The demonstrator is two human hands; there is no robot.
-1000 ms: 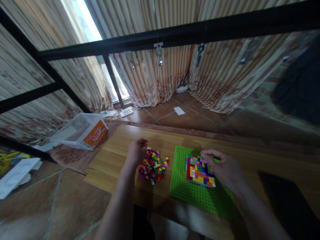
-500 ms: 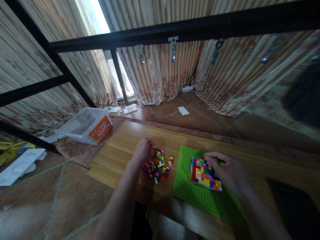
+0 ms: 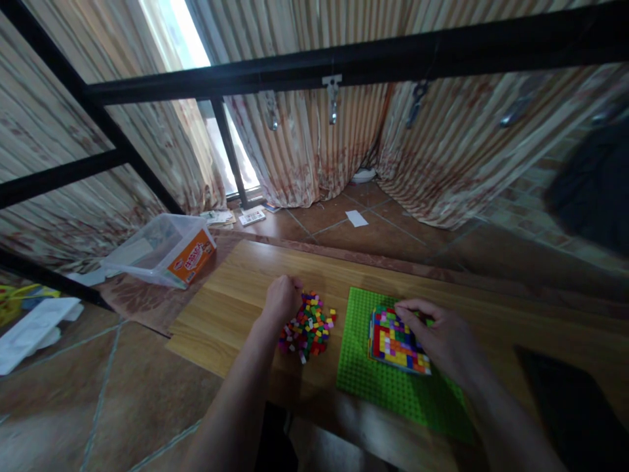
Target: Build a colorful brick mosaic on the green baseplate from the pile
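Note:
My left hand (image 3: pixel 284 299) is at the upper left edge of a pile of small multicoloured building bricks (image 3: pixel 308 330). Its fingers are curled together; what they hold, if anything, is hidden. On the right, a green studded baseplate (image 3: pixel 356 354) lies on the wooden table, bearing a block built of many coloured bricks (image 3: pixel 396 344). My right hand (image 3: pixel 435 328) is over the block's upper right part, thumb and forefinger pinched together at its top edge. Whether a small brick sits between those fingertips cannot be made out.
The wooden table (image 3: pixel 230 282) carries a dark flat object (image 3: pixel 565 400) at the right. A clear plastic box (image 3: pixel 162 249) with an orange label stands on the floor to the left. Beyond the table are a black metal frame (image 3: pixel 275 73), curtains and papers on the floor.
The whole view has shifted slightly, moving everything a little leftward. Both hands keep nearly the same places, left at the pile and right at the brick block.

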